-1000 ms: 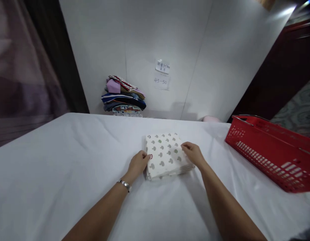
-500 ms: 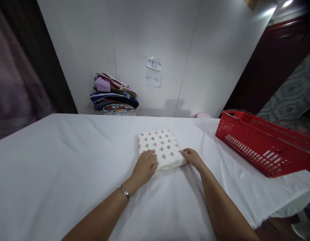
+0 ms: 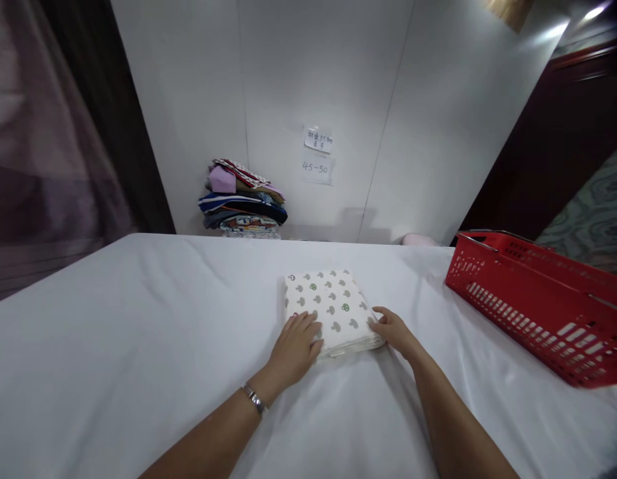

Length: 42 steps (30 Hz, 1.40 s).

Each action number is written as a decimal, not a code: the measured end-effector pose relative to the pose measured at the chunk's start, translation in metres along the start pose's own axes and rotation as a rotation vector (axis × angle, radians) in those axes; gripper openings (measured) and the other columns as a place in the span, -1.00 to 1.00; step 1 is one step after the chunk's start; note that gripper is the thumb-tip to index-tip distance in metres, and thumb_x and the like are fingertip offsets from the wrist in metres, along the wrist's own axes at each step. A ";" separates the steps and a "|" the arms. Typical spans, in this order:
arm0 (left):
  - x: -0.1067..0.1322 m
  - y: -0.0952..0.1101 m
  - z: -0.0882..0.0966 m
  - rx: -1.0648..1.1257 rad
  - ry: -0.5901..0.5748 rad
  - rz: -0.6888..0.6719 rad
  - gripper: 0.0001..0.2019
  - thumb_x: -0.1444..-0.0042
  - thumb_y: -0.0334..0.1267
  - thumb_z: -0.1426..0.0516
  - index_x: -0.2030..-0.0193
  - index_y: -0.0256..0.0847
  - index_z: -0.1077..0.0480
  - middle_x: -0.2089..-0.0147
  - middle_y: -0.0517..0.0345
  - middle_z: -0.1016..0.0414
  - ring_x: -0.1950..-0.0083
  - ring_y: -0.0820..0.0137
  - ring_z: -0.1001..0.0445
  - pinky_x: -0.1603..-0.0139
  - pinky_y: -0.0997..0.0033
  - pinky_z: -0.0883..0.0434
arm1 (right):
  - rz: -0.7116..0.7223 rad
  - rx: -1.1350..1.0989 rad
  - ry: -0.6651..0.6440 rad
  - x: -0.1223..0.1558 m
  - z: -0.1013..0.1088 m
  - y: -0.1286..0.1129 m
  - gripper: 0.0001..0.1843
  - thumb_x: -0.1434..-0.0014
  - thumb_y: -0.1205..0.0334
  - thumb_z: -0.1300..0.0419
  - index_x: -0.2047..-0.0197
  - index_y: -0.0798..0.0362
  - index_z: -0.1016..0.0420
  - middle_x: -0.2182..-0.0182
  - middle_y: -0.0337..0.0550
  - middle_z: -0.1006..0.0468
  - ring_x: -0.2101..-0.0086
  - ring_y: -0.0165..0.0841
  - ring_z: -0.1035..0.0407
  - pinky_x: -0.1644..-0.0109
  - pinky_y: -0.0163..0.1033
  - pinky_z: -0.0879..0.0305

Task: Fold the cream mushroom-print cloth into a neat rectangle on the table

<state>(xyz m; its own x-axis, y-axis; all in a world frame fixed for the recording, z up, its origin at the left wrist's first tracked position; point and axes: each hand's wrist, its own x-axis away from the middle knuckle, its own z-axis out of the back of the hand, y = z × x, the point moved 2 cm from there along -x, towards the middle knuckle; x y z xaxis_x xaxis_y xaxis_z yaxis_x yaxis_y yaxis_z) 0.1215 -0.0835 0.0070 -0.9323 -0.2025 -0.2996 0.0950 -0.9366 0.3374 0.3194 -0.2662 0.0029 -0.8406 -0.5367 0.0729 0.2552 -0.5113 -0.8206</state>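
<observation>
A folded white cloth (image 3: 333, 303) printed with grey mushrooms and a few green ones lies in a neat, layered square on the white-covered table. My left hand (image 3: 296, 346) rests flat on its near left corner, fingers stretched out, with a metal bracelet (image 3: 255, 400) at the wrist. At the near right corner, my right hand (image 3: 391, 329) touches the cloth's side edge. Its thumb and forefinger are apart there; the other fingers are partly hidden.
A red plastic basket (image 3: 532, 303) stands at the right on the white tablecloth (image 3: 139, 346). A stack of folded fabrics (image 3: 243, 199) is against the back wall. Handwritten paper notes (image 3: 318, 156) are stuck on that wall. A curtain (image 3: 54, 146) hangs at the left.
The view has shifted, so everything sits slightly lower and further right. My right forefinger and thumb have spread apart at the cloth's edge. My left hand stays on the cloth.
</observation>
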 end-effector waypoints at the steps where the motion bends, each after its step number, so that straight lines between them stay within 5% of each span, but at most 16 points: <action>1: 0.000 0.000 0.000 0.002 -0.003 0.002 -0.69 -0.21 -0.19 0.05 -0.06 -0.13 -0.30 -0.25 0.10 -0.21 -0.29 0.26 -0.10 -0.31 0.10 0.02 | -0.010 -0.010 -0.014 0.000 0.000 0.000 -0.44 0.07 0.24 -0.17 -0.06 0.10 -0.32 0.53 -0.36 -0.30 0.54 -0.46 -0.25 0.50 -0.38 -0.15; 7: 0.000 0.000 0.000 0.001 -0.015 0.027 -0.69 -0.19 -0.21 0.03 -0.06 -0.13 -0.29 -0.26 0.10 -0.20 -0.30 0.25 -0.08 -0.31 0.09 0.02 | -0.016 0.009 -0.056 0.000 -0.001 0.005 -0.41 0.03 0.22 -0.13 -0.12 0.10 -0.26 0.54 -0.36 -0.29 0.58 -0.46 -0.23 0.57 -0.38 -0.14; 12: 0.001 0.001 0.000 0.008 0.009 0.019 -0.64 -0.17 -0.24 0.03 -0.11 -0.12 -0.25 -0.26 0.08 -0.20 -0.29 0.23 -0.10 -0.30 0.05 0.00 | 0.052 0.230 -0.013 -0.003 0.001 0.006 -0.48 -0.01 0.21 -0.12 -0.09 0.09 -0.33 0.47 -0.27 -0.44 0.49 -0.41 -0.33 0.39 -0.32 -0.24; 17: 0.002 0.005 -0.001 -0.049 0.012 -0.010 -0.60 -0.19 -0.31 0.09 -0.17 -0.16 -0.20 -0.33 0.02 -0.07 -0.36 0.21 0.05 -0.32 -0.02 0.05 | 0.291 0.409 0.070 -0.008 -0.004 -0.034 -0.49 -0.06 0.21 -0.09 -0.12 0.06 -0.32 0.00 -0.04 -0.43 0.04 -0.25 -0.33 0.00 -0.19 -0.23; 23: 0.006 0.004 -0.008 -0.057 0.024 -0.120 -0.59 -0.26 -0.10 0.13 -0.21 -0.11 -0.15 -0.33 0.02 -0.06 -0.36 0.19 0.07 -0.31 -0.11 0.11 | 0.580 0.493 -0.046 -0.036 -0.055 -0.091 -0.38 -0.15 0.06 -0.04 -0.25 0.09 -0.13 -0.25 0.00 -0.12 -0.23 -0.22 0.02 -0.26 -0.08 0.06; 27: 0.008 0.002 -0.012 -0.070 -0.002 -0.138 -0.55 -0.26 -0.05 0.15 -0.24 -0.12 -0.13 -0.32 0.00 -0.09 -0.36 0.19 0.06 -0.32 -0.11 0.13 | 0.512 0.682 -0.129 -0.074 -0.082 -0.098 -0.27 -0.20 -0.04 0.03 -0.32 0.17 0.06 -0.32 0.03 0.12 -0.29 -0.20 0.28 -0.29 -0.06 0.23; 32: 0.009 0.004 -0.013 -0.059 -0.023 -0.115 -0.55 -0.27 -0.06 0.15 -0.25 -0.11 -0.12 -0.33 0.01 -0.06 -0.36 0.20 0.06 -0.33 -0.09 0.14 | 0.312 0.793 -0.103 -0.114 -0.080 -0.072 -0.28 -0.25 -0.12 0.18 -0.33 0.15 0.11 -0.33 -0.02 0.16 -0.29 -0.20 0.31 -0.27 -0.01 0.26; 42: 0.010 0.007 -0.013 -0.043 -0.024 -0.099 -0.54 -0.26 -0.07 0.16 -0.26 -0.13 -0.11 -0.34 0.02 -0.04 -0.37 0.20 0.08 -0.34 -0.08 0.16 | 0.280 0.816 -0.141 -0.126 -0.081 -0.054 -0.26 -0.25 -0.15 0.24 -0.34 0.15 0.15 -0.34 -0.07 0.20 -0.29 -0.26 0.38 -0.26 -0.11 0.22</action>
<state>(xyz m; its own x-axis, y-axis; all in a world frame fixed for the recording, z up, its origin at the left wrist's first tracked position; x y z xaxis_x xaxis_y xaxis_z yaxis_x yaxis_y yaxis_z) 0.1171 -0.0959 -0.0050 -0.9461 -0.1021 -0.3075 0.0166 -0.9631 0.2686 0.3728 -0.1172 -0.0077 -0.6430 -0.7647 0.0431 0.7510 -0.6405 -0.1604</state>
